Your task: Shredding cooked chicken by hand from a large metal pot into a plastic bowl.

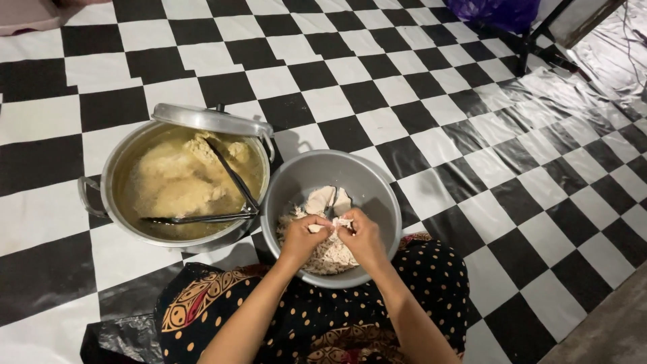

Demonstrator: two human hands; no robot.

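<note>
Over the grey metal bowl (296,185) in front of your lap, your two hands meet above a heap of shredded chicken (328,256). Your left hand (301,239) and your right hand (362,237) are pressed close together, fingertips pinching one pale piece of chicken (329,224) between them (how tightly each finger grips, you cannot tell from this angle). Two larger unshredded chunks (328,199) lie just beyond your fingers, toward the far wall of the bowl.

Just beside the bowl on your left, rims nearly touching, stands a big aluminium pot (94,202) full of yellowish broth with more cooked chicken in it. Black tongs (222,202) rest in the pot, their arms spread across the broth. Its lid (210,120) sits tilted on the far rim, leaving the pot mostly uncovered.

Everything rests on a black-and-white chequered floor mat (431,135). Your knees, in dark dotted cloth (431,276), tuck under the near edge of the bowl.
</note>
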